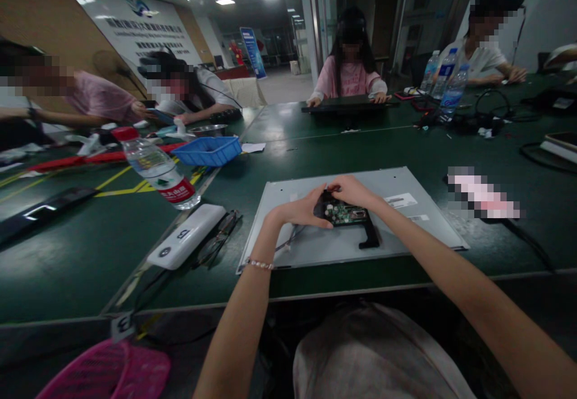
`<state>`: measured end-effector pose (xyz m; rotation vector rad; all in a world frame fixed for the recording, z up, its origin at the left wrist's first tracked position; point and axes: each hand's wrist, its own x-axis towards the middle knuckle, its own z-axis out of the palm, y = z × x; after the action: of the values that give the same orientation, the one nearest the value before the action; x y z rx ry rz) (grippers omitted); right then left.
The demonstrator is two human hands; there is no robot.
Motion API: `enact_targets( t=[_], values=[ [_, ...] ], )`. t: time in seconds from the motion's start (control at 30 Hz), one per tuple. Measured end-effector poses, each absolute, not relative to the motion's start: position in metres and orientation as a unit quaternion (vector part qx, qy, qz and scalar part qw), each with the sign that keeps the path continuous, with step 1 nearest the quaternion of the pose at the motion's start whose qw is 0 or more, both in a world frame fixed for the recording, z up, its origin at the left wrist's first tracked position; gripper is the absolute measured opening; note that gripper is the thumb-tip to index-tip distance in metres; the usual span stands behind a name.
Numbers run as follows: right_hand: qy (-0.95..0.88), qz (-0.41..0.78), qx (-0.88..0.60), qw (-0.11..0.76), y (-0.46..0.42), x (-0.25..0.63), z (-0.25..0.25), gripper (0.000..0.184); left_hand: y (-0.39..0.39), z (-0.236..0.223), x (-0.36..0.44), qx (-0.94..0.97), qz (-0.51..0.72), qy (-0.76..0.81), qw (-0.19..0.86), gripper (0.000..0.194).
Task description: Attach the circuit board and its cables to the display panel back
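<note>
A green circuit board [346, 214] in a black frame lies on the back of a flat grey panel [311, 249]. The frame's black hooked arm [371, 235] sticks out toward me. My left hand [311, 208] grips the board's left end, thumb on the near side and fingers on the far side. At the board's far edge, my right hand [349, 190] has its fingers curled and pinched together; what is between the fingertips is hidden. A thin cable [288, 240] runs over the panel near my left wrist.
Left of the panel are glasses [219, 237], a white power bank [187, 237], a water bottle [157, 170] and a blue tray [211, 151]. A pixelated phone-like object [484, 194] lies to the right. Several people sit around the table; one opposite holds a dark panel [349, 106].
</note>
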<state>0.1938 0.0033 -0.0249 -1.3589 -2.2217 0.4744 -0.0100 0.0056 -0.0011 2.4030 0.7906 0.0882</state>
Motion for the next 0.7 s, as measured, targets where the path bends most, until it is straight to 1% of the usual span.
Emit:
enact_targets(
  t=[0.13,0.37,0.57,0.7],
  values=[
    [-0.806,0.183,-0.504,0.251,0.005,0.193,-0.026,0.026,0.006,-0.001,-0.01,0.907,0.035,0.298,0.297,0.116],
    [-0.821,0.118,-0.504,0.24,-0.008,0.205,-0.005,0.026,0.007,-0.001,-0.012,0.914,0.025,0.287,0.286,0.116],
    [-0.802,0.114,-0.534,0.242,-0.025,0.249,0.011,0.027,0.006,0.002,-0.014,0.902,0.0,0.329,0.281,0.117],
    [-0.774,0.131,-0.571,0.24,-0.047,0.289,0.005,0.026,0.004,0.006,-0.013,0.906,0.011,0.325,0.271,0.116]
  ],
)
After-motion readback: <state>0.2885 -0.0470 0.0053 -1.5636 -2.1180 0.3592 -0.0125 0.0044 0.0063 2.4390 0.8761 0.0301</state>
